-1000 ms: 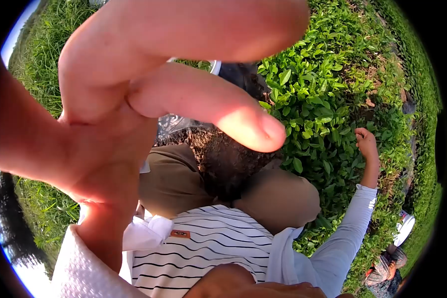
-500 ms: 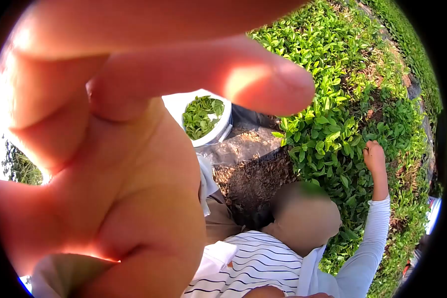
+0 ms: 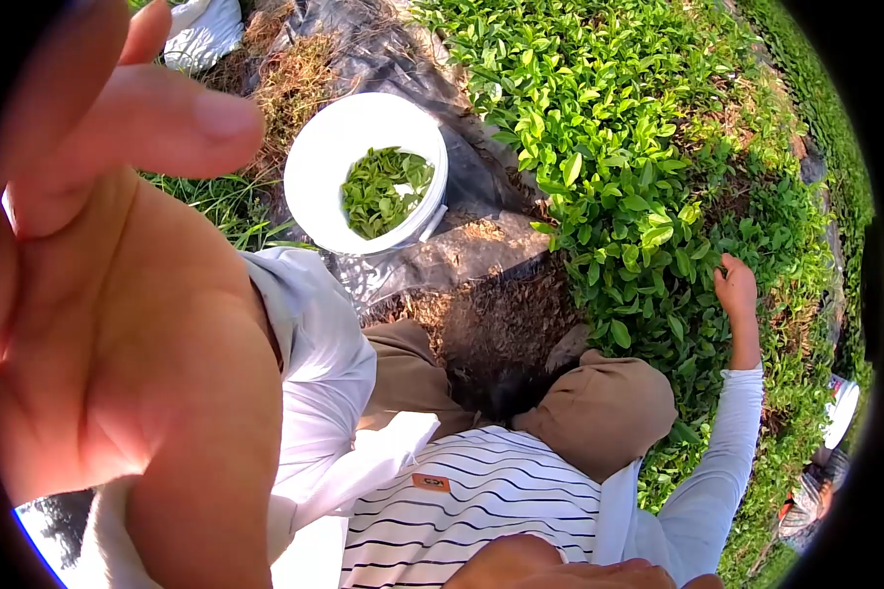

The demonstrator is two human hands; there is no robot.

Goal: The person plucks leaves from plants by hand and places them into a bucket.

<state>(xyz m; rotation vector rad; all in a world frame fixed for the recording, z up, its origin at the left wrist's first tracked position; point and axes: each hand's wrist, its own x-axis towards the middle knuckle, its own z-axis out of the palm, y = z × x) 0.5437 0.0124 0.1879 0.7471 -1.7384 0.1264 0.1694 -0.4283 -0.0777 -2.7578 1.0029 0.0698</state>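
Observation:
My left hand [image 3: 118,304] is raised very close to the camera at the left, palm showing. Its fingers are apart and partly bent, cut off by the view's edge, with nothing seen in them. At the right, my right hand [image 3: 737,290] reaches to the green leafy bushes [image 3: 648,226]. Its fingers are curled against the leaves, and whatever they pinch is too small to make out. A white bucket [image 3: 309,162] stands beyond my knees, between the hands, with picked green leaves [image 3: 388,191] inside it.
Dark plastic sheeting [image 3: 471,157] lies around the bucket, with dry brown litter [image 3: 491,329] nearer my knees. A white sack [image 3: 204,34] lies at the upper left. Part of another person [image 3: 805,506], with a white shoe [image 3: 841,410], shows at the right edge.
My left hand has moved left and down, uncovering the bucket, the sack and more of my sleeve. My right hand has shifted slightly at the bush.

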